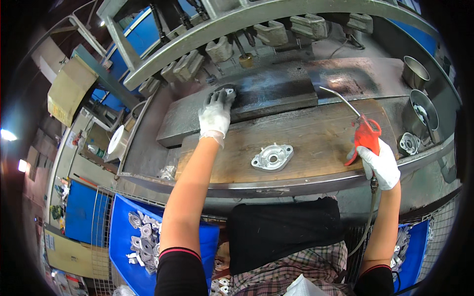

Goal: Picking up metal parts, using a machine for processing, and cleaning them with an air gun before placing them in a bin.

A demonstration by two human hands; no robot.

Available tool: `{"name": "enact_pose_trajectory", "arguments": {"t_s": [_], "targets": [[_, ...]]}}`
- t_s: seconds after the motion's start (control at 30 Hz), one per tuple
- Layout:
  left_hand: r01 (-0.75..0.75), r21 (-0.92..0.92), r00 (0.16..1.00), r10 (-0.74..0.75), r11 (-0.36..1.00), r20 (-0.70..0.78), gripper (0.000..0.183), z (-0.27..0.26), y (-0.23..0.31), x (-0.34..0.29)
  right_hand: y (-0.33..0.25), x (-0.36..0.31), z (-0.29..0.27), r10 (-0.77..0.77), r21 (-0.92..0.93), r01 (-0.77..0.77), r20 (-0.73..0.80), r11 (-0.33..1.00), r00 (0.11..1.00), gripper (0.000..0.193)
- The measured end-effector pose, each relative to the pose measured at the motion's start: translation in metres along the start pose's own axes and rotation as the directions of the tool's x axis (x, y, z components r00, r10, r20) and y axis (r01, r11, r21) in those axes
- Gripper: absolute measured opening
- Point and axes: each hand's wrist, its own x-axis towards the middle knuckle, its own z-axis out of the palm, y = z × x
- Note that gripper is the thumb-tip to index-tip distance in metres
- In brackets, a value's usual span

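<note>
My left hand (215, 114), in a white glove with darkened fingers, reaches onto the dark steel block (276, 93). Its fingers close over a small metal casting (230, 92), mostly hidden beneath them. In my right hand (382, 165), also gloved, is a red air blow gun (368, 133). The gun's bent metal nozzle points up and to the left, and a hose runs down from its handle. Between my arms, a silvery flanged casting (272, 157) with a round central hole lies flat on the wooden board (316, 133).
Overhead, a grey machine frame (197, 37) carries several spindle heads. Two metal cups (423, 111) stand at the right, near another casting (410, 143). Below the bench edge, blue bins (116, 232) hold many castings on the left and right. A black cloth covers my lap.
</note>
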Motion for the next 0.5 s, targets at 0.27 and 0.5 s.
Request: {"name": "enact_pose_trajectory", "arguments": {"t_s": [0.27, 0.5], "targets": [[0.108, -0.064, 0.987, -0.099, 0.992, 0.124, 0.044, 0.025, -0.012, 0.029, -0.004, -0.002, 0.000, 0.022, -0.020, -0.022, 0.010, 1.000, 1.000, 0.023], [0.085, -0.049, 0.989, -0.078, 0.995, 0.128, 0.048, 0.042, -0.018, 0.039, 0.002, 0.001, 0.001, -0.057, -0.040, 0.057, 0.002, 0.998, 0.998, 0.024]]}}
